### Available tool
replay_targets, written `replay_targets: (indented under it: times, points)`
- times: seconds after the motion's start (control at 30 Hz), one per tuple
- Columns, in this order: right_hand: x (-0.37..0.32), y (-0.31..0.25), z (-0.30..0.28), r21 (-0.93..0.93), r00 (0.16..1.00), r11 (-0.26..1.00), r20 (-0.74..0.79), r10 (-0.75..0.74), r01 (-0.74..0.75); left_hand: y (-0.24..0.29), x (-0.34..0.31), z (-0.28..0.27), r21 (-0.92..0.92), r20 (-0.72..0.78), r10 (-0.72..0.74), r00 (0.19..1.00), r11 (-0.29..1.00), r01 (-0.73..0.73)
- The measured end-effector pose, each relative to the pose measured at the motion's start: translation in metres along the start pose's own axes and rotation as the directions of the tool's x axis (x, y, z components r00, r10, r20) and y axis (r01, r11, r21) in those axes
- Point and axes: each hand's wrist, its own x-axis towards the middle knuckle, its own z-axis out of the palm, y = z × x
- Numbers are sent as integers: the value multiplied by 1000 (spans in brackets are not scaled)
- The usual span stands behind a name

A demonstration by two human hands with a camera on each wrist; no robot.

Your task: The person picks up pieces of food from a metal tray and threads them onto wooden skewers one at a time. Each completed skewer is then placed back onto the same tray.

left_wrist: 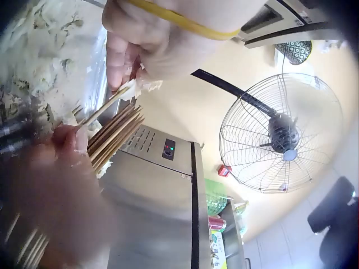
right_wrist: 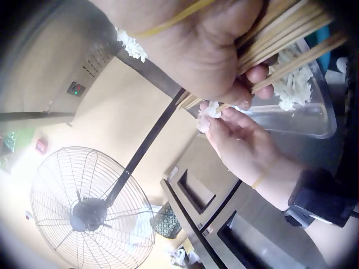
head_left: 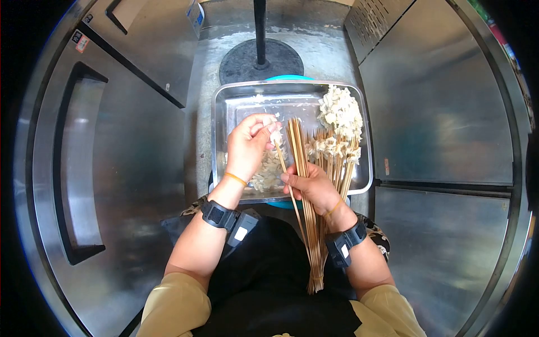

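My left hand (head_left: pixel 246 143) pinches soft white food pieces (head_left: pixel 275 136) at the tip of a thin bamboo skewer (head_left: pixel 296 212). In the left wrist view, a pale piece (left_wrist: pixel 140 88) sits on that tip, under the fingers. Thumb and fingers of my right hand (head_left: pixel 314 188) hold this skewer lower down. The same hand grips a bundle of bare skewers (head_left: pixel 297 140), points away from me. Loose white pieces (head_left: pixel 265 178) lie in a steel tray (head_left: pixel 241 86) beneath my hands. Loaded skewers (head_left: pixel 337 148) rest on its right side, below a heap of white pieces (head_left: pixel 341 111).
Steel cabinets stand close on both sides, one at left (head_left: pixel 135 140) and one at right (head_left: pixel 438 112). Beyond the tray is a round black base (head_left: pixel 236 62) with a pole (head_left: pixel 260 28). A turquoise rim (head_left: pixel 289 77) shows under the tray. The wrist views show a fan (left_wrist: pixel 280 134).
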Motion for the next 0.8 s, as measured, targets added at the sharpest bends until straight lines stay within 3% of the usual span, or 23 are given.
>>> replay_targets:
  times: [0.13,0.43,0.63,0.8]
  points:
    - [-2,-1,1,20,1000,1000,2,-2,2,3,0,-2,-125,27,-118,993,985,121]
    - [-3,-2,0,13,1000,1000,7,-2,2,1,1,-4,-277,53,-196,979,939,203]
    - [-2,1,2,5,1000,1000,-6,12,-12,-5,7,-10,-257,-87,-18,996,966,-5]
    - [-1,2,3,2,1000,1000,22,1,-1,-2,10,-12,-164,-77,3,997,986,-16]
